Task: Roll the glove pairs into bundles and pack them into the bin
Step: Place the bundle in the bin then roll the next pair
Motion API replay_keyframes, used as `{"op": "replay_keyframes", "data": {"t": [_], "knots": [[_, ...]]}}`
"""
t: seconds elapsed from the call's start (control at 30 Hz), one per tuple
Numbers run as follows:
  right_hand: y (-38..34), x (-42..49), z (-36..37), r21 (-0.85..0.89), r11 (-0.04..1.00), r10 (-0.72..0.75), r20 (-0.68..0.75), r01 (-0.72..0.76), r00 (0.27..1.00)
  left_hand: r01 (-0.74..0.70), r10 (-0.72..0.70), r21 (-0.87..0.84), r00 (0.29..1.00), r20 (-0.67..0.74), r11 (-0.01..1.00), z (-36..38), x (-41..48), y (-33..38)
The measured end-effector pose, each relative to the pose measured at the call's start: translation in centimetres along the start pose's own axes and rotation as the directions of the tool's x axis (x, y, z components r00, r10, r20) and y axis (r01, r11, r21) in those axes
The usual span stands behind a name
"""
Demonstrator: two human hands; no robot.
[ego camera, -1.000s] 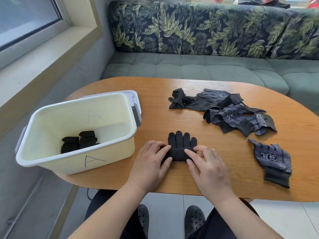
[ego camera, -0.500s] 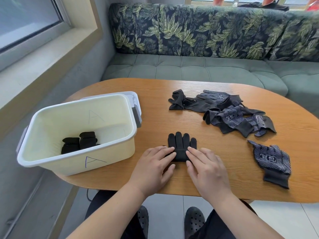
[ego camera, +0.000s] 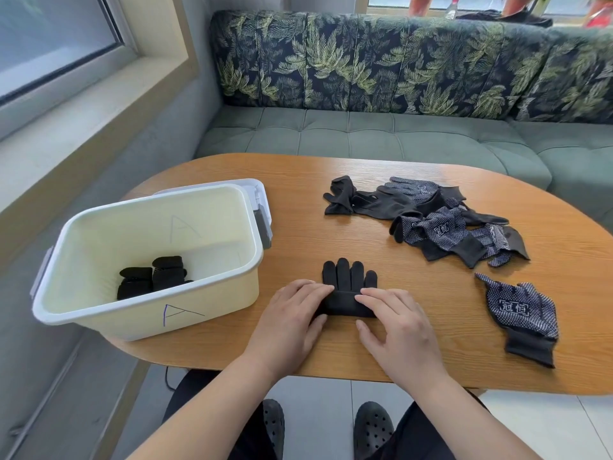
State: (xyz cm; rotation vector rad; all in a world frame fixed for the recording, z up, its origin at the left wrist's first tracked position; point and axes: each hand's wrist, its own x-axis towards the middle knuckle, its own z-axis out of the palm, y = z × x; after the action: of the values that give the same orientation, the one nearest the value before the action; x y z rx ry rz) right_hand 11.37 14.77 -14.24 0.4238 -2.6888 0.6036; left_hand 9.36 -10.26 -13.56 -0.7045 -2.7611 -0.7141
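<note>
- Head view looks down on an oval wooden bench (ego camera: 331,174). A black glove pair (ego camera: 348,277) lies flat near its 6 o'clock edge, glove fingers pointing to 12 o'clock.
- The cuff end of that pair is turned over into a short roll, which lies crosswise at the glove's 6 o'clock end.
- The left hand (ego camera: 292,313) lies on the roll's 9 o'clock end, fingers nearly straight and pressing down on the cloth.
- The right hand (ego camera: 394,323) lies on the 3 o'clock end in the same way, flat and wide, fingertips on top of the roll and gripping nothing.
- A cream bin (ego camera: 132,323) marked "A" stands at 9 o'clock of the glove pair. Two black bundles (ego camera: 152,280) lie on its floor, touching each other.
- A pale lid (ego camera: 260,194) shows behind the bin at its 1 o'clock corner.
- Loose gloves (ego camera: 431,224), some plain black and some dotted, lie heaped at 1 o'clock. A single dotted glove (ego camera: 520,313) lies apart at 3 o'clock.
- A green sofa (ego camera: 365,134) with a leaf-print back runs along the bench's 12 o'clock side.
</note>
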Motion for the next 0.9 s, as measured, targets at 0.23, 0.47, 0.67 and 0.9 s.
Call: {"op": "replay_keyframes", "data": {"t": [0.23, 0.47, 0.67, 0.9], "knots": [[-0.3, -0.1, -0.7, 0.145, 0.987, 0.073, -0.028, -0.068, 0.997, 0.041, -0.043, -0.117, 0.999, -0.011, 0.992, -0.5, 0.0, 0.3], [-0.3, 0.1, -1.4, 0.318, 0.936, 0.155, 0.008, -0.15, 0.988, 0.048, -0.045, -0.16, 0.999, 0.024, 0.986, -1.1, -0.3, 0.5], [0.2, 0.2, -1.0, 0.432, 0.867, 0.266, 0.018, -0.247, 0.964, 0.037, -0.037, -0.099, 0.999, 0.008, 0.994, -1.0, -0.3, 0.7], [0.1, 0.6, -0.9, 0.35, 0.889, 0.334, -0.056, -0.295, 0.941, 0.106, -0.111, 0.068, 0.992, 0.068, 0.992, -0.4, 0.2, 0.8]]}}
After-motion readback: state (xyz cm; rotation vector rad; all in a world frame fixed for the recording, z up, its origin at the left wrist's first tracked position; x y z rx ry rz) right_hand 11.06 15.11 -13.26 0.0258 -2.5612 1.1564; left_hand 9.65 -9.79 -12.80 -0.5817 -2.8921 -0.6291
